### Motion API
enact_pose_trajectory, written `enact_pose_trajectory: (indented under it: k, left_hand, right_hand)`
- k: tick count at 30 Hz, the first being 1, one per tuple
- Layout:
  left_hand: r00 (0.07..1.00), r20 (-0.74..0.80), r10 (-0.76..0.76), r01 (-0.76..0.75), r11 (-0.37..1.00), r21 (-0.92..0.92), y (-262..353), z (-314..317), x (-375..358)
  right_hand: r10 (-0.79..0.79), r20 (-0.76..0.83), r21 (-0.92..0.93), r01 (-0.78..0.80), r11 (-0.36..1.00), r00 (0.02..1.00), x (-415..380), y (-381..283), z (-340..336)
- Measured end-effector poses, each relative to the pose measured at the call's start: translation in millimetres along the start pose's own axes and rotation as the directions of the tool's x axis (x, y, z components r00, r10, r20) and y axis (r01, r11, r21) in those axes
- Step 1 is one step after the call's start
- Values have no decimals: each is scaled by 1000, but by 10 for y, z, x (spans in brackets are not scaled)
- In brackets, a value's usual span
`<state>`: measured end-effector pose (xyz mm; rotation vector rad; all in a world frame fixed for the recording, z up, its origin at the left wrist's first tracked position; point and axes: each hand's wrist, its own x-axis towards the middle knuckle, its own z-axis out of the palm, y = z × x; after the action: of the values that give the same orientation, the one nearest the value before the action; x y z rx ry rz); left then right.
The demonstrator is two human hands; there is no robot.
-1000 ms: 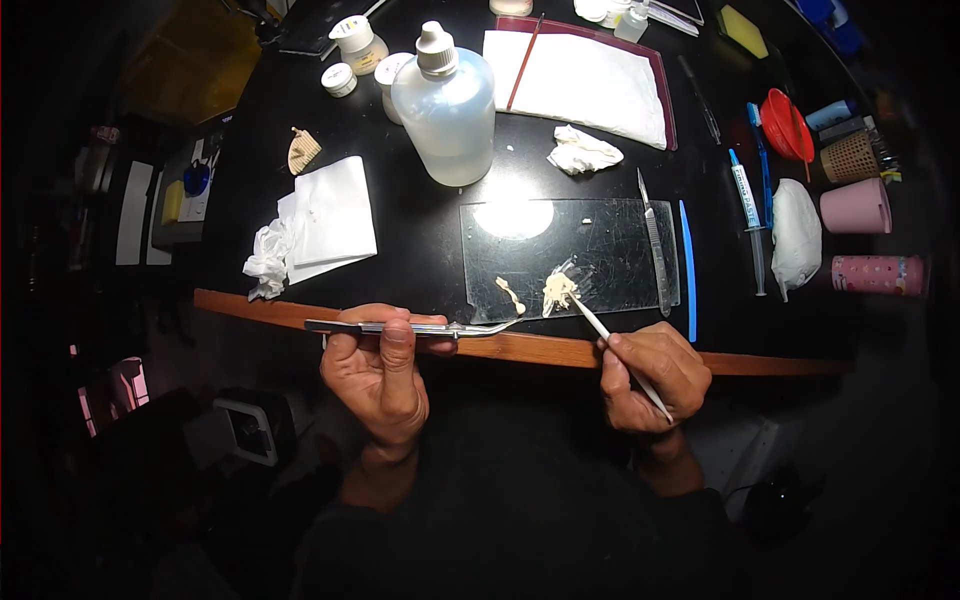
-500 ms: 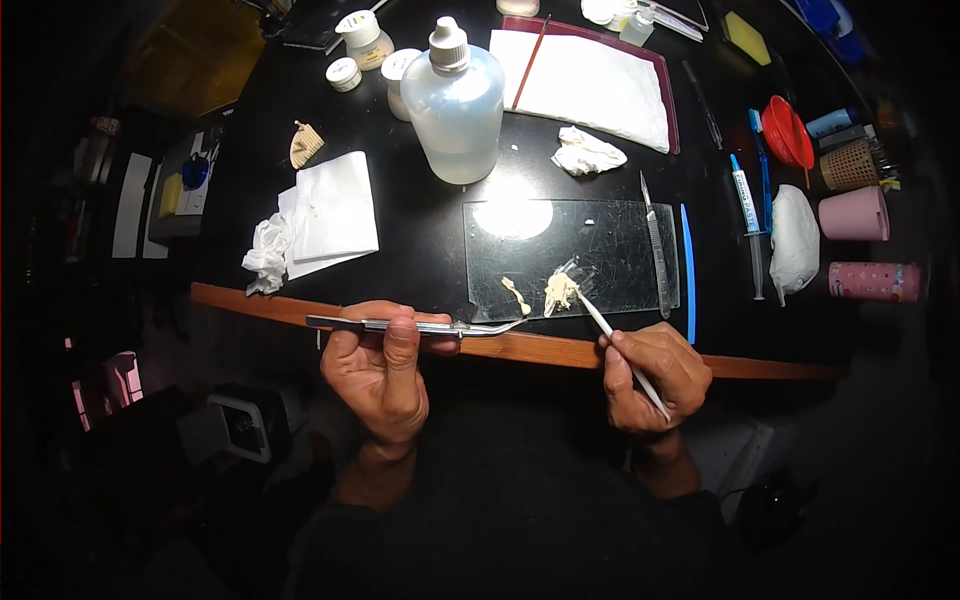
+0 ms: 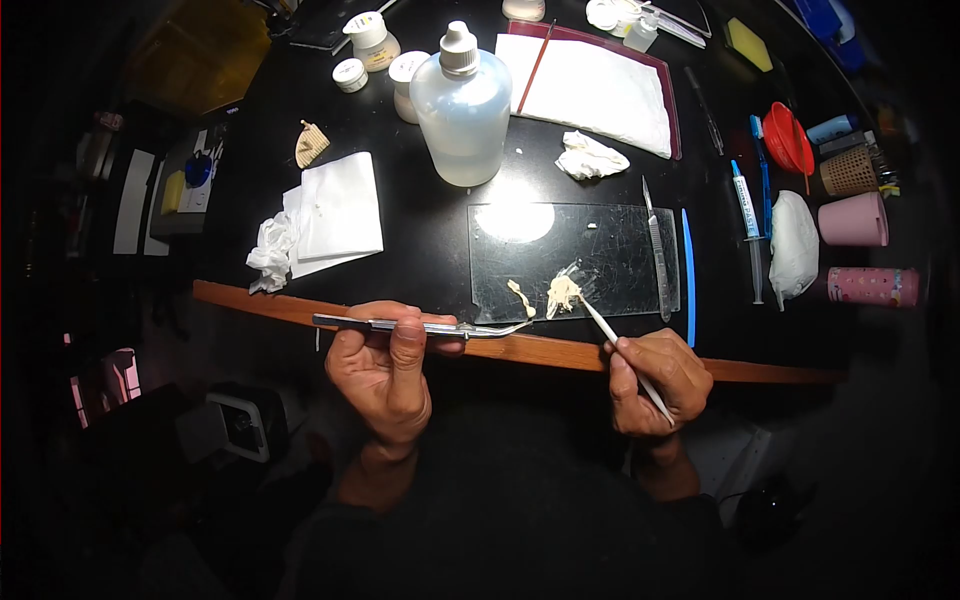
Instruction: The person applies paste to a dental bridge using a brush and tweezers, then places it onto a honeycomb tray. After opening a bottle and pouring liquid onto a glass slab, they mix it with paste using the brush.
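Observation:
My left hand (image 3: 385, 370) is closed around bent-tip metal tweezers (image 3: 440, 327), held level over the table's front edge. Their tip points right, near the glass slab's lower left corner; whether it grips anything is too small to tell. Between thumb and fingers, my right hand (image 3: 660, 378) pinches a slim white-handled tool (image 3: 610, 332). Its tip touches a cream-coloured paste mound (image 3: 562, 293) on the glass slab (image 3: 620, 240). To the left of that mound lies a smaller paste streak (image 3: 522, 299). A scalpel (image 3: 656, 245) rests along the slab's right side.
A large squeeze bottle (image 3: 460, 115) stands behind the slab. Folded tissue (image 3: 340, 205) lies left, with a crumpled tissue (image 3: 590, 157) behind the slab. To the right are a blue strip (image 3: 688, 280), a paste syringe (image 3: 746, 205) and a pink cup (image 3: 853, 219). Wooden edging (image 3: 540, 350) borders the table.
The whole view has shifted slightly, with things appearing a little lower and to the right. Both hands keep their grips, and the white tool's tip stays at the paste.

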<state>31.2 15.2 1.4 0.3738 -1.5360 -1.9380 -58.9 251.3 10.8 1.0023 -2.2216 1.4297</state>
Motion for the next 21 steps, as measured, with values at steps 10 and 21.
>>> enact_pose_trajectory:
  k: [10,21]
  left_hand:
    - [1000,-6,-13,13,1000,-3,15,14,-6]
    - [999,-28,-17,17,1000,4,24,33,-5]
  right_hand:
    - [-52,-3,18,52,998,999,3,43,18]
    - [-22,-2,3,22,1000,1000,18,-4,7]
